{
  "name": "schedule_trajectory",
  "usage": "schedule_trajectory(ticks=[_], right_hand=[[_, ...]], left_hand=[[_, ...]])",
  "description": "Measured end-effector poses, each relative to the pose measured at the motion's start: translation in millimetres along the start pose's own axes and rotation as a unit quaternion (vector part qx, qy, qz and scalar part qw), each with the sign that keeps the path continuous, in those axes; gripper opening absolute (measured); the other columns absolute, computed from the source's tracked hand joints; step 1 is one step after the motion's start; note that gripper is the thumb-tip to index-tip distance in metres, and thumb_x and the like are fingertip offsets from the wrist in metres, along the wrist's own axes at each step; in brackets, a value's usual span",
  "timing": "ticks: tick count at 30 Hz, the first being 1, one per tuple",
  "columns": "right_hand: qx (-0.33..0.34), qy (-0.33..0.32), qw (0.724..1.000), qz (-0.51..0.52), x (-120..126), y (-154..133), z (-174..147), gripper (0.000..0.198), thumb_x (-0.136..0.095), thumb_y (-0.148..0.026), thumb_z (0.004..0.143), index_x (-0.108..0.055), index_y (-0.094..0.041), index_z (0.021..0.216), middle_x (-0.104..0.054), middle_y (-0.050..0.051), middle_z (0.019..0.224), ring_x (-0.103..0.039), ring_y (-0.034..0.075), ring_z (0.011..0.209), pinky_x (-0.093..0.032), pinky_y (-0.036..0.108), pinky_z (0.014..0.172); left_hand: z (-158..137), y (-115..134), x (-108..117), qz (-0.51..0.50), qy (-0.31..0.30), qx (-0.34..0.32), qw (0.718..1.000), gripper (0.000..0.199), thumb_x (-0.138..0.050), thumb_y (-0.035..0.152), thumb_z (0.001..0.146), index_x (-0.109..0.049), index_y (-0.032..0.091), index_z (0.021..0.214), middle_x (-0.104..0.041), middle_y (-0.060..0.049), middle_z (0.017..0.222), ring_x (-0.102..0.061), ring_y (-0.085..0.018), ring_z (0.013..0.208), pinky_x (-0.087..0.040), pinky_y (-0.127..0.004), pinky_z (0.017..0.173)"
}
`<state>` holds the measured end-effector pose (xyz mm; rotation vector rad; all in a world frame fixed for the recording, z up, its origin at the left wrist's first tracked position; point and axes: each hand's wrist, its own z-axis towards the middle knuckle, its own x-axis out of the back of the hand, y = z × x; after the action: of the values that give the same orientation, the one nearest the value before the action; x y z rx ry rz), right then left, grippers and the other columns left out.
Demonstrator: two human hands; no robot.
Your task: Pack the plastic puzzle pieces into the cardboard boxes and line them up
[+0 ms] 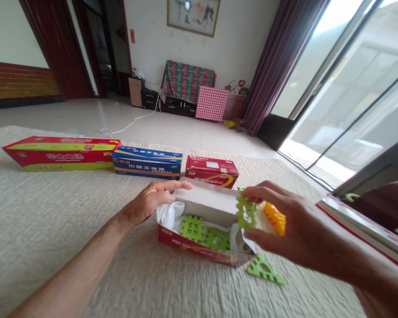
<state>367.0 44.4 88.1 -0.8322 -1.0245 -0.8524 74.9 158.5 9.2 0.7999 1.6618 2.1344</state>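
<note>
Beige quilted cloth (132,282) covers the surface, and on it sits an open box (199,253), red outside and pale inside, its flap (207,194) raised along the far side. Well beyond the open box are a tiled floor (116,115), a low cabinet (150,100) partly draped with a patterned cover (189,81) and a checked cloth (212,104), a framed picture (193,17) on the wall, and a purple curtain (275,62) beside a window (354,75).

The right hand (296,225) is over the right end of the open box, its thumb and fingers pinching a green toothed piece (241,214) held upright. The left hand (149,201) is at the far left corner of the open box, its fingers stretched out, loose and holding nothing; whether the fingertips touch the flap, I cannot tell.

Inside the open box lie two green pieces (186,229), side by side, with something white (174,214) at the left end. Just beside its near right corner, a green triangle (272,276) lies flat on the cloth. Right of the open box, an orange piece (276,219) shows between the right hand's thumb and fingers. Behind the open box stand a closed red box (212,172), then, farther left, a blue box (147,162) and a long red-and-lime box (66,157).
</note>
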Motion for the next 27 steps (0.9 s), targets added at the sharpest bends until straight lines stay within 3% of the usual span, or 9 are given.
schedule_trajectory(ticks=[3, 5, 8, 12, 16, 20, 23, 27], right_hand=[[0.038, -0.07, 0.997, 0.018, -9, -38, 24, 0.041, -0.07, -0.036, 0.074, -0.061, -0.023, 0.112, -0.062, 0.006, 0.104, -0.058, 0.021, 0.095, -0.049, 0.036, 0.081], [0.04, -0.109, 0.993, 0.004, -19, -48, 34, 0.036, -0.07, -0.038, 0.073, -0.064, -0.021, 0.105, -0.06, 0.006, 0.097, -0.057, 0.021, 0.092, -0.048, 0.036, 0.079], [0.026, -0.141, 0.989, -0.021, -26, -46, 37, 0.032, -0.072, -0.036, 0.071, -0.066, -0.019, 0.098, -0.058, 0.006, 0.093, -0.055, 0.022, 0.09, -0.046, 0.037, 0.078], [0.001, -0.136, 0.989, -0.057, -21, -38, 28, 0.03, -0.072, -0.031, 0.07, -0.065, -0.019, 0.096, -0.059, 0.007, 0.097, -0.055, 0.023, 0.09, -0.044, 0.041, 0.082], [0.047, -0.184, 0.981, -0.039, -18, -46, 23, 0.008, -0.055, -0.025, 0.086, -0.062, -0.019, 0.085, -0.062, 0.005, 0.09, -0.056, 0.019, 0.087, -0.044, 0.039, 0.083], [0.047, -0.227, 0.972, -0.043, -25, -54, 29, 0.016, -0.045, -0.014, 0.09, -0.06, -0.018, 0.085, -0.065, 0.006, 0.088, -0.059, 0.017, 0.082, -0.046, 0.033, 0.077], [0.039, -0.23, 0.972, -0.04, -31, -53, 39, 0.014, -0.055, -0.019, 0.085, -0.061, -0.018, 0.097, -0.066, 0.007, 0.099, -0.062, 0.018, 0.086, -0.045, 0.031, 0.073], [0.074, -0.244, 0.963, -0.088, -41, -53, 54, 0.017, -0.062, -0.029, 0.081, -0.063, -0.019, 0.095, -0.07, 0.006, 0.088, -0.064, 0.019, 0.076, -0.04, 0.03, 0.059]], left_hand=[[0, 0, 0, -0.002, -0.01, 0.011, 1.0, 0.047, -0.049, 0.026, 0.08, -0.064, 0.019, 0.124, -0.063, -0.004, 0.13, -0.059, -0.029, 0.112, -0.047, -0.035, 0.089], [0, 1, -1, -0.006, -0.015, 0.016, 1.0, 0.048, -0.049, 0.025, 0.08, -0.063, 0.019, 0.125, -0.064, -0.005, 0.129, -0.062, -0.028, 0.107, -0.048, -0.035, 0.086], [0, 3, -1, -0.008, -0.015, -0.001, 1.0, 0.045, -0.049, 0.023, 0.08, -0.065, 0.019, 0.122, -0.062, -0.004, 0.132, -0.058, -0.028, 0.114, -0.046, -0.034, 0.091], [0, 5, -1, 0.008, -0.013, -0.009, 1.0, 0.043, -0.049, 0.024, 0.081, -0.067, 0.021, 0.12, -0.061, -0.002, 0.132, -0.057, -0.028, 0.116, -0.042, -0.035, 0.097], [0, 4, -1, 0.008, -0.012, -0.009, 1.0, 0.042, -0.049, 0.024, 0.082, -0.066, 0.021, 0.12, -0.061, -0.002, 0.133, -0.054, -0.028, 0.119, -0.04, -0.034, 0.098], [0, 4, -1, 0.013, -0.012, -0.008, 1.0, 0.043, -0.048, 0.023, 0.081, -0.066, 0.019, 0.12, -0.062, -0.003, 0.131, -0.054, -0.028, 0.119, -0.039, -0.035, 0.098], [0, 5, -1, 0.021, -0.011, -0.009, 1.0, 0.043, -0.048, 0.022, 0.081, -0.066, 0.019, 0.12, -0.062, -0.003, 0.131, -0.054, -0.027, 0.117, -0.039, -0.034, 0.098], [-1, 6, -1, 0.02, -0.007, -0.01, 1.0, 0.043, -0.048, 0.022, 0.08, -0.067, 0.019, 0.119, -0.063, -0.003, 0.13, -0.054, -0.027, 0.117, -0.04, -0.032, 0.094]])
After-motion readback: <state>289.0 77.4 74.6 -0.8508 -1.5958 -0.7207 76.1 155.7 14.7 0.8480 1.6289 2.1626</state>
